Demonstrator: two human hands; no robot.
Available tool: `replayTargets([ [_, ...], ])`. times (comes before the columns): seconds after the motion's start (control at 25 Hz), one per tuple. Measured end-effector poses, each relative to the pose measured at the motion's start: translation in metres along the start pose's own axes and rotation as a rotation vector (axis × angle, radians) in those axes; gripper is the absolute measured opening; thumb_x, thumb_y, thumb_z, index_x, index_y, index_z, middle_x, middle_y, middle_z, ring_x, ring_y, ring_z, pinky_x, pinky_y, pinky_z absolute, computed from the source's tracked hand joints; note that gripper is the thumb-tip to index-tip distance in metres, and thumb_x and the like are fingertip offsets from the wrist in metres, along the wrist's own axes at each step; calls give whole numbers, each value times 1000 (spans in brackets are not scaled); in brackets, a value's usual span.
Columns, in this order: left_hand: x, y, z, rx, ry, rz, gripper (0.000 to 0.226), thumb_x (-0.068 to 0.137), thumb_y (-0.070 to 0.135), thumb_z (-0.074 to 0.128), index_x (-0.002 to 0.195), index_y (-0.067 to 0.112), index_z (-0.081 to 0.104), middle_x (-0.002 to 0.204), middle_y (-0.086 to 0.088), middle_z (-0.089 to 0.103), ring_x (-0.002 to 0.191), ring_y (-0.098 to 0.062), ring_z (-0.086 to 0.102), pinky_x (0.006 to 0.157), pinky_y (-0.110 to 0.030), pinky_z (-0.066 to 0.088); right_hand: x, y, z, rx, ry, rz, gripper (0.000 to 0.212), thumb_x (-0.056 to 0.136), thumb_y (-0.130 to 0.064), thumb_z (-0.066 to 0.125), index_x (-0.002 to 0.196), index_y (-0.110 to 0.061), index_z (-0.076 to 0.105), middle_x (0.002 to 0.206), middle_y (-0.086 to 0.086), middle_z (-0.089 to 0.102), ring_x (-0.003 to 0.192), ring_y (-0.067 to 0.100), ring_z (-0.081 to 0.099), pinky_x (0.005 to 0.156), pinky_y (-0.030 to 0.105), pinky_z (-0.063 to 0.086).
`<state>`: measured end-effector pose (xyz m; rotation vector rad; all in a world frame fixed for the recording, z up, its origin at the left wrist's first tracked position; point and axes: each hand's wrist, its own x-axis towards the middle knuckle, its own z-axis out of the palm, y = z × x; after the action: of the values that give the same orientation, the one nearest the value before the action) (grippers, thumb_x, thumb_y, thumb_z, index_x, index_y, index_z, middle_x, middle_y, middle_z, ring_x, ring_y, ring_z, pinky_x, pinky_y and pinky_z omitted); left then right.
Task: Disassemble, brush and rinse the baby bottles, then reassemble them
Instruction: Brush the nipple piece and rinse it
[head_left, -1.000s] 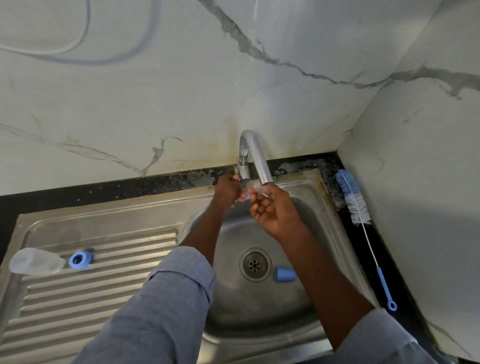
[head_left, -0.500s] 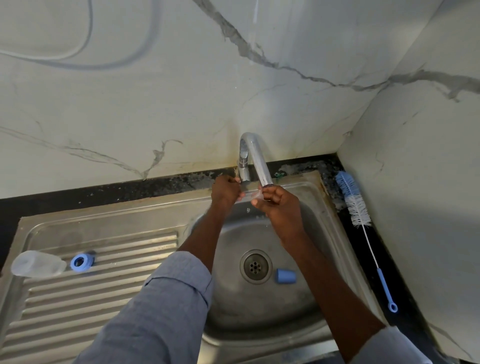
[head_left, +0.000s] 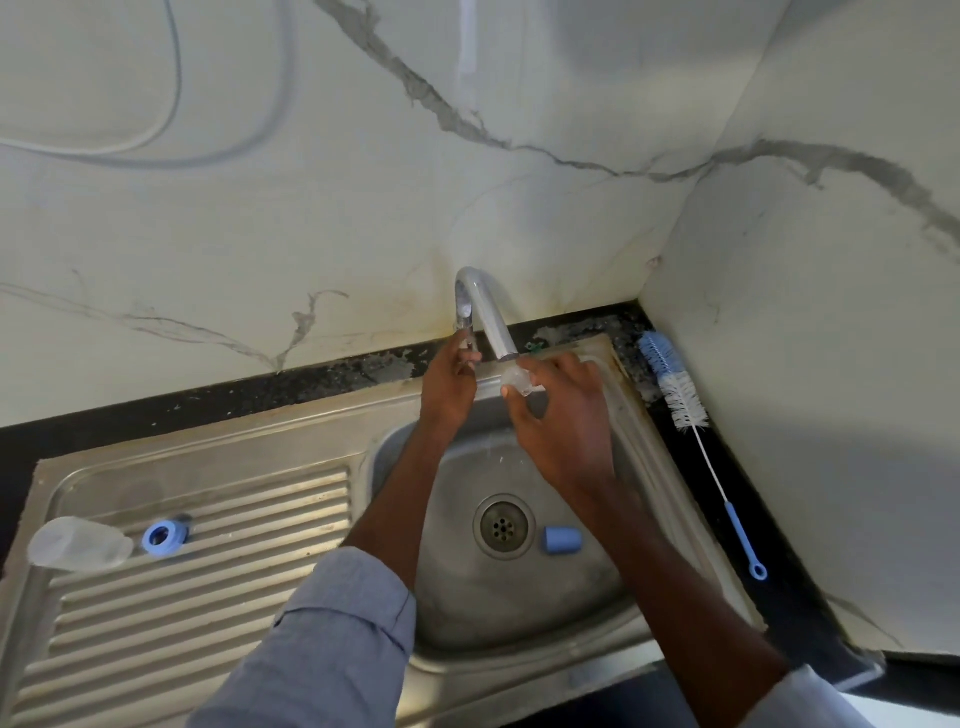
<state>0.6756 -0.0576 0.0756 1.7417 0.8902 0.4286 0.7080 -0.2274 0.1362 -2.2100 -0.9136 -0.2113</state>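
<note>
My right hand (head_left: 563, 421) pinches a small clear teat (head_left: 517, 382) just under the spout of the chrome tap (head_left: 485, 317), over the steel sink (head_left: 519, 613). My left hand (head_left: 448, 387) reaches up to the tap's handle (head_left: 466, 332) and grips it. A clear bottle body (head_left: 78, 543) lies on its side at the far left of the ribbed drainboard (head_left: 208, 582), with a blue screw ring (head_left: 162, 538) beside it. A blue cap (head_left: 562, 539) lies in the basin right of the drain (head_left: 503, 526).
A blue-and-white bottle brush (head_left: 685, 410) lies on the dark counter strip right of the sink, its handle pointing toward me. Marble walls close in behind the sink and on the right.
My right hand has turned palm-down and shifted slightly right under the spout with the teat. My left hand stays at the tap handle. The camera has tilted a little.
</note>
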Motion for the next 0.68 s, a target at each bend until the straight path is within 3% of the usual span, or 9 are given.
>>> replayTargets([
  [0.08, -6, -3, 0, 90, 57, 8, 49, 89, -16, 45, 135, -1, 56, 131, -21, 60, 120, -30, 59, 101, -39, 48, -7, -6, -9, 40, 25, -7, 27, 91, -31, 73, 117, -24, 72, 103, -3, 61, 97, 18, 51, 74, 27, 40],
  [0.16, -12, -4, -2, 84, -10, -27, 60, 89, -20, 43, 144, 1, 50, 149, -20, 46, 138, -32, 47, 110, -32, 42, -14, -7, -14, 53, 35, -7, 27, 92, -31, 72, 118, -23, 72, 104, -2, 61, 98, 18, 52, 75, 29, 45],
  [0.24, -18, -5, -9, 87, -99, -3, 67, 90, -21, 42, 152, 6, 44, 157, -14, 38, 145, -27, 40, 108, -24, 36, -19, -4, -14, 41, -12, 35, 26, 94, -33, 69, 117, -21, 73, 105, -1, 63, 97, 18, 55, 77, 30, 47],
  [0.32, -24, -6, -15, 101, -118, 2, 62, 92, -17, 46, 149, 7, 48, 154, -14, 44, 142, -29, 44, 111, -32, 40, -24, 1, -13, 29, -72, 77, 26, 96, -34, 67, 116, -19, 73, 106, 0, 66, 96, 20, 60, 83, 33, 49],
  [0.44, -45, -9, -12, -109, 24, -137, 39, 100, 3, 55, 138, 10, 60, 138, -13, 61, 127, -31, 57, 111, -45, 45, -31, 12, -10, 39, -29, 43, 28, 94, -34, 70, 117, -18, 74, 108, 1, 69, 91, 18, 63, 82, 35, 53],
  [0.56, -75, -11, 0, -376, 140, -322, 11, 102, 19, 58, 103, 20, 69, 110, -12, 72, 105, -32, 65, 96, -47, 52, -29, 20, -10, 57, -35, 84, 34, 93, -37, 70, 123, -21, 71, 113, -1, 65, 93, 13, 63, 79, 30, 55],
  [0.68, -102, -5, 9, -528, 127, -386, 17, 101, 29, 62, 109, 16, 70, 105, -10, 77, 95, -27, 73, 87, -42, 56, -25, 30, -11, 34, -171, 174, 37, 91, -31, 73, 127, -22, 70, 120, -1, 64, 100, 18, 66, 88, 33, 55],
])
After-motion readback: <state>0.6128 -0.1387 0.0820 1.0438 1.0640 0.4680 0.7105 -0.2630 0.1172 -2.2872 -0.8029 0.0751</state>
